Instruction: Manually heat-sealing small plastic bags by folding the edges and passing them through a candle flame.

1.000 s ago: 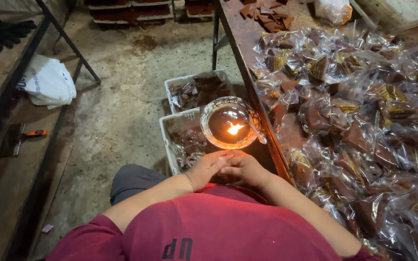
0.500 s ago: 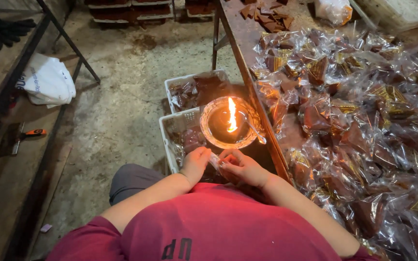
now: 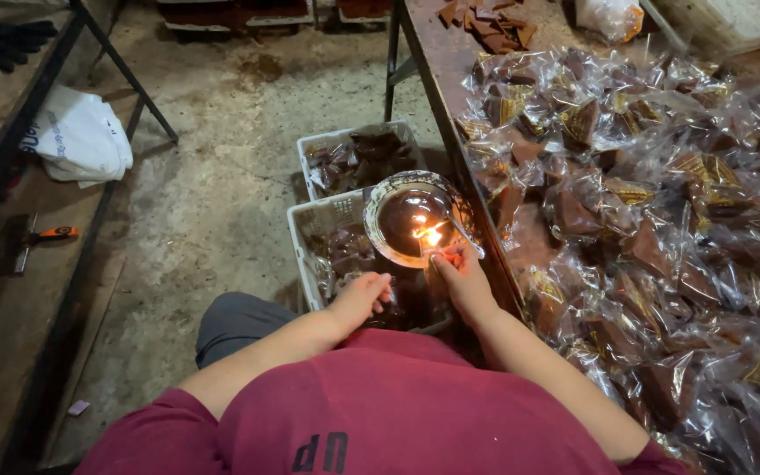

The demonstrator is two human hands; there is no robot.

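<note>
A round metal bowl [image 3: 378,198] of dark liquid rests on white plastic crates in front of me, with a small flame [image 3: 430,235] burning at its near right edge. My right hand [image 3: 464,277] reaches to the bowl's rim, fingertips pinched on a small thin piece held at the flame; what the piece is cannot be made out. My left hand [image 3: 361,297] hovers lower, over the near crate [image 3: 303,236], fingers loosely apart and holding nothing.
A long table [image 3: 437,53] on my right is heaped with several clear packets of brown triangular pieces [image 3: 653,220]. A second crate [image 3: 358,158] of packets stands behind the first. Metal frame legs [image 3: 125,75], a white bag [image 3: 81,136] and a scraper [image 3: 32,239] lie left.
The flame flared tall and has dropped low. My hands were together below the bowl; my right hand has risen to the flame and my left has drawn apart.
</note>
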